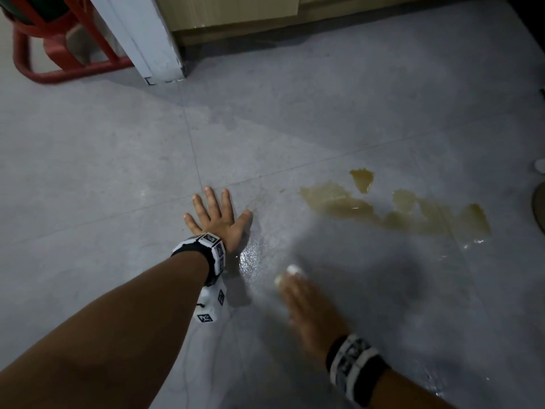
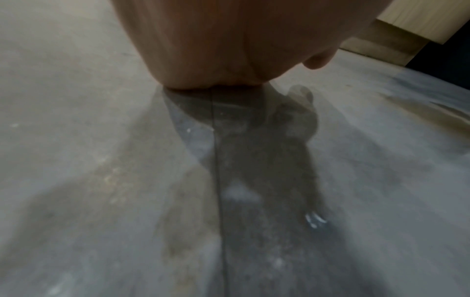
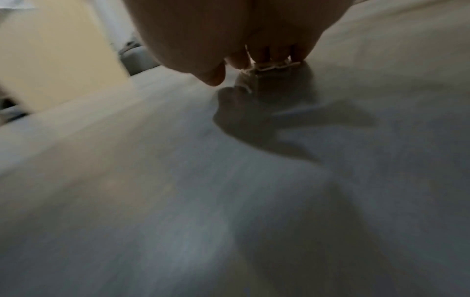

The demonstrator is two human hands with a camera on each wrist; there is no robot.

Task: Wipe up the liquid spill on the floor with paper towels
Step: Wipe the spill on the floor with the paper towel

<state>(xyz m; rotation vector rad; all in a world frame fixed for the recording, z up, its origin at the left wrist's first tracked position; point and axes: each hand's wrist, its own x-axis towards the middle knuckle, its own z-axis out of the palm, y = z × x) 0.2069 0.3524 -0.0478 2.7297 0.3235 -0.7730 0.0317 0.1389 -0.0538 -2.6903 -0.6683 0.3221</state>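
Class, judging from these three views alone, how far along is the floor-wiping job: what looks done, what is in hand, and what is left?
Done: a thin wet sheen near the left hand may be wiped floor, though that is uncertain. In hand: the left hand lies flat on the floor; the blurred right hand presses a small white paper towel under its fingertips, short of the puddle. Left: the yellowish spill looks untouched.

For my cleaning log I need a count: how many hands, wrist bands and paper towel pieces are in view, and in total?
Hands: 2, left hand and right hand
Wrist bands: 2
Paper towel pieces: 1
Total: 5
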